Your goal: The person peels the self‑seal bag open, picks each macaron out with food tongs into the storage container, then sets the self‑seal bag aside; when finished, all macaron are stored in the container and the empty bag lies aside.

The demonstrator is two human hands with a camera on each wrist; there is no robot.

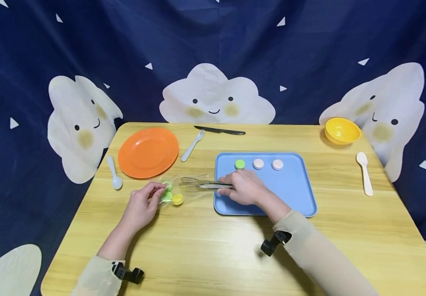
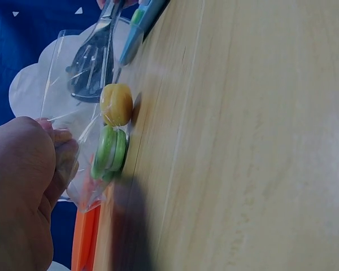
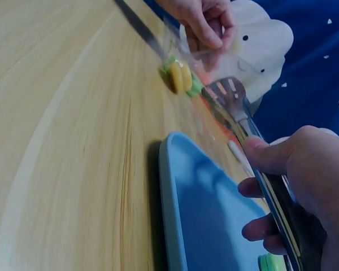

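Note:
My left hand (image 1: 141, 207) pinches a clear plastic bag (image 2: 55, 93) above the table, left of the blue tray. Green macarons (image 1: 166, 197) and a yellow macaron (image 1: 177, 200) sit low in the bag. Over the tray's left side, my right hand (image 1: 246, 188) grips metal tongs (image 1: 207, 186), thumb on one arm and fingers beneath. The slotted tong heads (image 2: 90, 70) reach into the bag area, apart from the yellow macaron; whether they are fully inside is unclear. Along the back of the blue tray (image 1: 287, 193) lie a green macaron (image 1: 240, 164) and two pale pink macarons (image 1: 258, 164).
Behind my left hand is an orange plate (image 1: 148, 153), with a white spoon (image 1: 115, 174) to its left and a white fork (image 1: 192, 145) to its right. A black knife (image 1: 220, 130) lies at the back. Far right are a yellow bowl (image 1: 342, 131) and a cream spoon (image 1: 364, 173).

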